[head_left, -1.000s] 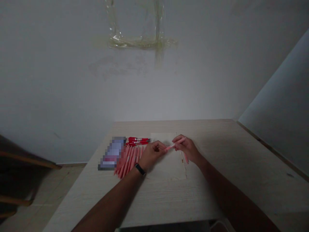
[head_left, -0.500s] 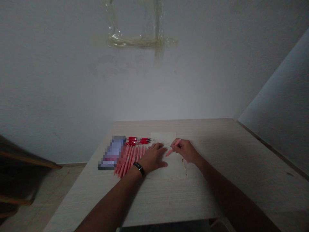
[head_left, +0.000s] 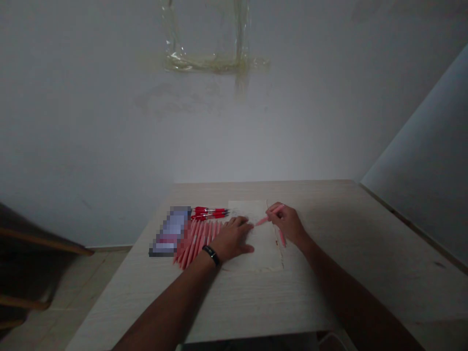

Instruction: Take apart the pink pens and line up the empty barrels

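Note:
My left hand (head_left: 234, 240) lies flat with fingers apart on the left part of a sheet of paper (head_left: 258, 258), a dark band on its wrist. In my right hand (head_left: 288, 223) is a pink pen (head_left: 263, 221), gripped between thumb and fingers. Its tip points left onto the paper, close to my left fingertips. Faint marks show on the upper part of the sheet; I cannot make out what they are. Under the right hand, a pink cap-like piece (head_left: 282, 238) lies at the paper's right edge. Several pink pens (head_left: 195, 241) lie side by side left of my left hand.
Several red pens (head_left: 210, 213) lie behind the pink ones. A phone (head_left: 171, 231) with a blurred screen sits at the table's left. The wooden table (head_left: 234, 307) meets a grey wall (head_left: 292, 122) bearing tape strips (head_left: 204, 63).
My right hand has shifted slightly right with the pink pen, whose tip has moved up and a little right. The pink piece below it shows more. My left hand stays put.

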Tool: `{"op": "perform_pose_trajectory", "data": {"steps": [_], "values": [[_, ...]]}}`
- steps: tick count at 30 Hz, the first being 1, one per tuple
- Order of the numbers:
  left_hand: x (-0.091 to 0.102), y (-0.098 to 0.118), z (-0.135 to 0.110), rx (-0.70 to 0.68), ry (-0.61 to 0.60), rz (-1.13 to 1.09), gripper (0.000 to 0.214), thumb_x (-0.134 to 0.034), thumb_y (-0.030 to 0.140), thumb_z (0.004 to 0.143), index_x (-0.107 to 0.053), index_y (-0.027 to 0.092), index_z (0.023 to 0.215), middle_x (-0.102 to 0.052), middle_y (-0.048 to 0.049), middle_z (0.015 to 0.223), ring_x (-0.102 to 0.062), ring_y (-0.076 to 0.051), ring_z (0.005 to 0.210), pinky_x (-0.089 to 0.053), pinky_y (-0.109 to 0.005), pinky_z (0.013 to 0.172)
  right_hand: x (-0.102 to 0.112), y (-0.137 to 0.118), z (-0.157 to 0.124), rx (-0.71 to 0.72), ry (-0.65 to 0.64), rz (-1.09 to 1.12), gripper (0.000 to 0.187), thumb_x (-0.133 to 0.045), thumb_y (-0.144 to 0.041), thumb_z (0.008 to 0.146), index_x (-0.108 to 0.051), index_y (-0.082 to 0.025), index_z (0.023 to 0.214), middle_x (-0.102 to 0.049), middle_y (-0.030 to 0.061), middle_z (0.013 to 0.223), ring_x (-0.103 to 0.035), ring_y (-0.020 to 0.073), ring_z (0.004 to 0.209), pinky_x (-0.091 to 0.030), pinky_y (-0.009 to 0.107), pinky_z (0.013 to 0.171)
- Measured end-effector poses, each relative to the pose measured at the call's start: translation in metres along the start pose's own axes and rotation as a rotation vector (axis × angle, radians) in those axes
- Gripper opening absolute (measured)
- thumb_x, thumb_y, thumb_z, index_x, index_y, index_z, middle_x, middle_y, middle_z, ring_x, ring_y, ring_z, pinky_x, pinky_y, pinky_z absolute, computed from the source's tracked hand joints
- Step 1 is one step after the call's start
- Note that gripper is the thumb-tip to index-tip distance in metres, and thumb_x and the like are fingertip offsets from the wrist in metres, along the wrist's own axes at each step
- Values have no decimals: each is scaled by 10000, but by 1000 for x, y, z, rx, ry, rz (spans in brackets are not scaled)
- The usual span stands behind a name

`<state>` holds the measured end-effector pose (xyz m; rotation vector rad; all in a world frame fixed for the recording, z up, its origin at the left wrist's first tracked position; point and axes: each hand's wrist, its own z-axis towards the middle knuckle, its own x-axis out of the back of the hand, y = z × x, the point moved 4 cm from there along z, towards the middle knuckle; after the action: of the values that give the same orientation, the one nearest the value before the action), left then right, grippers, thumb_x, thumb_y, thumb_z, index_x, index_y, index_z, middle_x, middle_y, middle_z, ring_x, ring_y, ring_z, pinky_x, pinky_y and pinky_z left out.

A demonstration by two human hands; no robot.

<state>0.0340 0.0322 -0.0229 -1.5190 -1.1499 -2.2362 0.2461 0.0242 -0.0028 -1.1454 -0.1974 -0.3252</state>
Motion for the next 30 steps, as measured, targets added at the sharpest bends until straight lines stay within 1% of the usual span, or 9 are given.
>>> {"op": "perform_pose_trajectory", "data": {"steps": [2, 4, 9, 13, 15, 17, 19, 24, 30], "values": [[4, 3, 1, -11, 38, -66, 598, -805, 431, 705, -626, 261, 1249, -533, -125, 1327, -509, -318, 1187, -409, -461, 1015, 7, 0, 2, -39, 109, 96, 224, -711, -384, 797, -613, -183, 813, -669, 28, 726, -608, 143, 605, -469, 249, 548], [9, 9, 3, -31, 82, -178, 487, -726, 444, 794, -643, 255, 1234, -583, -121, 1253, -547, -287, 1131, -430, -434, 986, 10, -1, 2, -83, 140, 211, 285, -752, -404, 763, -588, -186, 846, -685, 32, 711, -634, 156, 598, -479, 253, 536], [18, 18, 5, 14, 224, -557, 386, -594, 398, 914, -623, 248, 1269, -680, -82, 1072, -620, -203, 923, -484, -315, 780, -8, -3, -2, -110, -8, 350, 333, -773, -442, 743, -586, -184, 839, -694, 32, 689, -630, 148, 583, -464, 245, 523], [17, 20, 6, 9, 359, -801, 230, -625, 389, 898, -736, 208, 986, -691, -93, 1142, -630, -213, 1005, -489, -322, 844, -31, -1, -8, -120, -84, 367, 332, -795, -449, 713, -623, -181, 809, -688, 19, 741, -630, 140, 658, -499, 257, 615], [17, 18, 6, 9, 413, -900, 221, -656, 394, 874, -731, 187, 856, -706, -91, 1104, -643, -200, 948, -501, -310, 806, -37, 0, -10, -122, -124, 396, 323, -801, -436, 711, -633, -180, 814, -697, 25, 784, -647, 151, 722, -514, 274, 681], [18, 13, 6, 40, 457, -944, 243, -671, 403, 858, -719, 170, 809, -721, -83, 1015, -634, -163, 801, -499, -278, 712, -37, -1, -10, -116, -178, 408, 296, -781, -415, 747, -655, -180, 875, -707, 37, 852, -658, 162, 794, -513, 289, 740], [21, 8, 7, 99, 487, -944, 267, -659, 414, 863, -725, 157, 841, -717, -77, 952, -600, -137, 713, -479, -254, 648, -30, -3, -8, -95, -222, 380, 272, -727, -399, 810, -674, -186, 971, -708, 49, 928, -655, 168, 852, -500, 294, 774], [25, -5, 6, 204, 539, -1030, 322, -605, 445, 891, -717, 155, 978, -682, -51, 840, -594, -142, 719, -467, -246, 639, -11, -4, -1, -68, -278, 294, 241, -629, -363, 885, -702, -189, 1035, -712, 53, 946, -634, 170, 877, -467, 302, 819], [23, -5, 5, 240, 539, -1050, 310, -623, 447, 876, -700, 152, 932, -664, -39, 831, -591, -139, 719, -459, -241, 636, -14, 3, -3, -59, -288, 328, 202, -681, -335, 858, -690, -186, 993, -699, 43, 932, -644, 162, 893, -470, 288, 829]]}}
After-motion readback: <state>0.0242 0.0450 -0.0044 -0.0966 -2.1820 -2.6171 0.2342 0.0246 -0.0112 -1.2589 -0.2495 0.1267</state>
